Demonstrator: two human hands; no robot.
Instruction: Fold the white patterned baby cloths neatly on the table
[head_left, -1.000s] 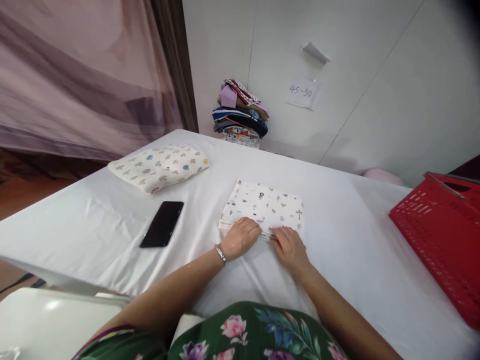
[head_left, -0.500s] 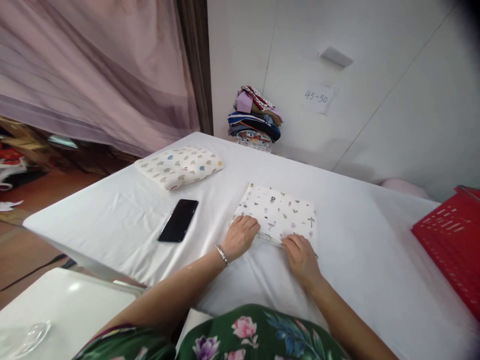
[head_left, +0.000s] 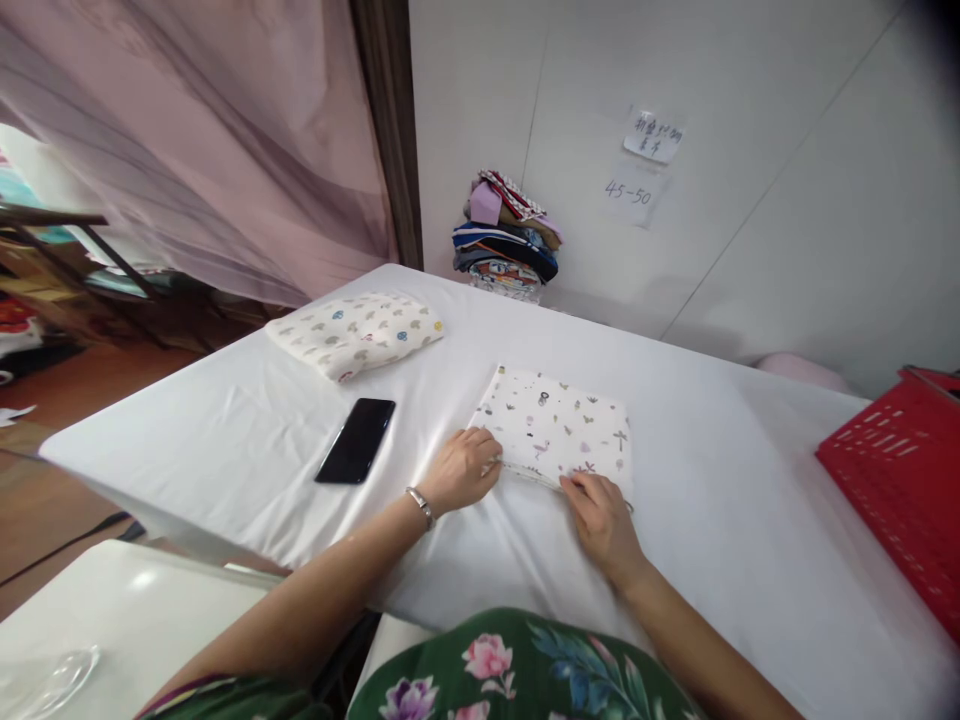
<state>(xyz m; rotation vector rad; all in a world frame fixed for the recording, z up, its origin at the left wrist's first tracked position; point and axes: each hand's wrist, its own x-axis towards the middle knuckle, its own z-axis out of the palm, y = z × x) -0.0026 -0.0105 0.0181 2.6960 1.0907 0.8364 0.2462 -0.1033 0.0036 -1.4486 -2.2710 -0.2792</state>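
A folded white cloth (head_left: 555,425) with small flamingo, palm and cactus prints lies flat on the white-covered table in front of me. My left hand (head_left: 463,470) pinches its near left corner, fingers curled over the edge. At the near edge, right of the middle, my right hand (head_left: 602,515) grips the layers between thumb and fingers. Several fold layers show along the edge between my hands. The fingertips are partly hidden by the cloth and the hands themselves.
Left of the cloth lies a black phone (head_left: 355,441). Behind it rests a mushroom-print cloth bundle (head_left: 356,335). A stack of folded fabrics (head_left: 506,240) stands by the wall, and a red plastic basket (head_left: 900,490) is at the right. A white stool (head_left: 135,620) stands lower left.
My left hand has slid a little left along the near edge to the cloth's corner. My right hand has barely moved. The view has shifted slightly.
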